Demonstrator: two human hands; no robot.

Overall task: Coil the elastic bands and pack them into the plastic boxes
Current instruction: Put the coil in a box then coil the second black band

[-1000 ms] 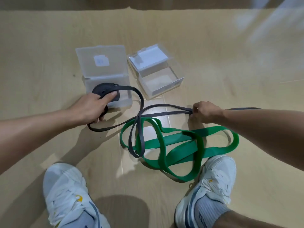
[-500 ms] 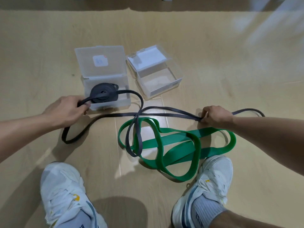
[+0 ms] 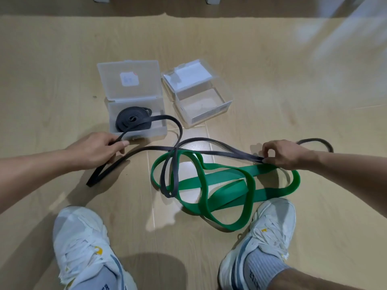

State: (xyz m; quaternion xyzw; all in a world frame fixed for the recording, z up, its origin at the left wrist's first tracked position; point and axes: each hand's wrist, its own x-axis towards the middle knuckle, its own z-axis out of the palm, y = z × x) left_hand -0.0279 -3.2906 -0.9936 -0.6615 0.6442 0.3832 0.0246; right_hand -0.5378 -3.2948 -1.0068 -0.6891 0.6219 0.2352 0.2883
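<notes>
Hands are working a long grey elastic band (image 3: 201,152) across a pale wooden floor (image 3: 272,65). The left hand (image 3: 98,150), at nine o'clock, is pinching one strand of the grey band between thumb and curled fingers (image 3: 123,143), just in front of the nearer plastic box (image 3: 136,97). The right hand (image 3: 282,152), at three o'clock, is gripping two strands of the same band together between its closed fingertips. Part of the grey band is sitting as a flat coil (image 3: 130,120) inside the left box, whose lid is standing open at eleven o'clock; from the coil a strand is spilling over the box's front wall towards the left hand, and another is arching out to the right. The rest is looping across the middle of the floor, and one loop is trailing out past the right wrist. A green elastic band (image 3: 228,185) is lying uncoiled in broad loops at five o'clock, under the grey strands and touching the right shoe (image 3: 266,231). A second plastic box (image 3: 199,95), also open, is sitting at twelve o'clock, just beside the first. The left shoe (image 3: 83,243) is resting at seven o'clock.
</notes>
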